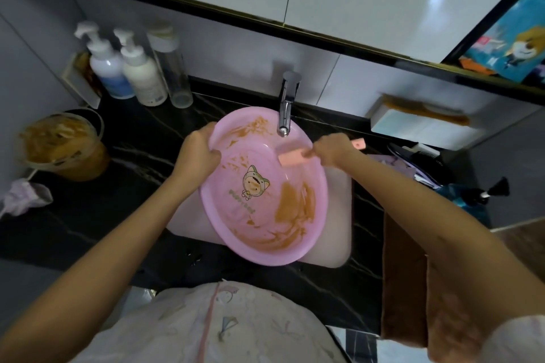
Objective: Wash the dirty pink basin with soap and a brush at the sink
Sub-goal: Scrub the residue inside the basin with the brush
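A pink basin [259, 215] smeared with orange-brown dirt stands tilted in the white sink [339, 239], a cartoon figure printed on its inside. My left hand [199, 153] grips its left rim, fingers curled over the edge. My right hand [331, 149] grips a pink brush [292, 158] by its handle, and the brush head lies against the basin's upper inner wall, just below the chrome tap [286, 106]. No water is seen running from the tap.
Two pump bottles [126, 71] and a clear bottle [174, 68] stand at the back left. A dirty tub [62, 144] sits on the black counter [97, 215] at left. A tissue box [418, 124] and clutter lie at right, and a brown towel [404, 280] hangs at the counter's front right.
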Tool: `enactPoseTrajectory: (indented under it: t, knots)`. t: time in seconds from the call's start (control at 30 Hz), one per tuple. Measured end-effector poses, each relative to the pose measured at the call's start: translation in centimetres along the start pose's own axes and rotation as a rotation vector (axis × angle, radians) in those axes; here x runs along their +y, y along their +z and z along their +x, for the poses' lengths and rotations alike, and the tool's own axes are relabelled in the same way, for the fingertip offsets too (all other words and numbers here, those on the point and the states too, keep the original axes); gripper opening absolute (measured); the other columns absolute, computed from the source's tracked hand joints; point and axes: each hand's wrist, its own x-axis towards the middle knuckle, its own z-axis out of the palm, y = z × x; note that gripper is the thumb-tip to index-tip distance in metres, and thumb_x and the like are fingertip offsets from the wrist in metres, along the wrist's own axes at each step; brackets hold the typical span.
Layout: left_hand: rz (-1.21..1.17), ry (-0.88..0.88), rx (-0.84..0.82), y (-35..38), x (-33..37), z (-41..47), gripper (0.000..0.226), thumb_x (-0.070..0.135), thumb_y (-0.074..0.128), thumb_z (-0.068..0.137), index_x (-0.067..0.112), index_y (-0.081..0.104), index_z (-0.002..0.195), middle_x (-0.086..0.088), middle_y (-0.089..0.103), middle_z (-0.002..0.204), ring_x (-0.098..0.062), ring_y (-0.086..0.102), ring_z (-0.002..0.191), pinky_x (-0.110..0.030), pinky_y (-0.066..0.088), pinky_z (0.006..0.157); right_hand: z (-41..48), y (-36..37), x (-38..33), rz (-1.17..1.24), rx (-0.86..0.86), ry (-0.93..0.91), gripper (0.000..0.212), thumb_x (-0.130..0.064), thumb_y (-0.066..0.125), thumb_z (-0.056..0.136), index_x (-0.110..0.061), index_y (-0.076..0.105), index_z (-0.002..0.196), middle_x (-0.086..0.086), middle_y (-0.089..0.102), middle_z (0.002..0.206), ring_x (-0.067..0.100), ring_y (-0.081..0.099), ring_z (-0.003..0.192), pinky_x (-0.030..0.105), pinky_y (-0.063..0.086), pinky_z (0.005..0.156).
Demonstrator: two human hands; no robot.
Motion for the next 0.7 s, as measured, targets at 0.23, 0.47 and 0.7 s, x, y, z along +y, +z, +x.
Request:
enactPoseTrajectory:
  t: [0.23, 0.47, 0.7]
  knots:
    - [0.009, -0.023, -0.014, -0.2, -0.2, 0.1, 0.056, -0.013, 0.051, 0.071, 0.009, 0.059, 0.122, -0.013, 0.066, 0.104, -0.026, 0.062, 0.093, -0.028, 0.047, 0.075, 1.0, -0.9, -0.4, -0.053, 0.232, -0.019, 0.046, -0.015, 0.045, 0.094, -0.037, 0.043, 0.135, 0.002, 0.059, 0.096, 0.023, 0.063, 0.083, 0.029, 0.040, 0.058]
    - [0.011, -0.008, -0.007, -0.3, 1.1, -0.2, 0.055, -0.014, 0.051, 0.074, 0.010, 0.058, 0.123, -0.009, 0.065, 0.104, -0.018, 0.058, 0.090, -0.021, 0.042, 0.071, 1.3, -1.0, -0.6, 0.003, -0.020, -0.006, 0.032, -0.022, 0.050, 0.094, -0.025, 0.053, 0.126, 0.000, 0.055, 0.086, 0.020, 0.057, 0.074, 0.028, 0.039, 0.060]
    - [0.005, -0.014, -0.019, -0.6, 0.7, -0.3, 0.056, -0.014, 0.052, 0.074, 0.010, 0.058, 0.124, -0.011, 0.065, 0.105, -0.018, 0.058, 0.090, -0.024, 0.043, 0.073, 1.2, -1.0, -1.3, 0.198, -0.270, 0.091, 0.032, -0.034, 0.055, 0.090, -0.010, 0.059, 0.111, 0.001, 0.062, 0.090, 0.020, 0.060, 0.081, 0.028, 0.046, 0.072]
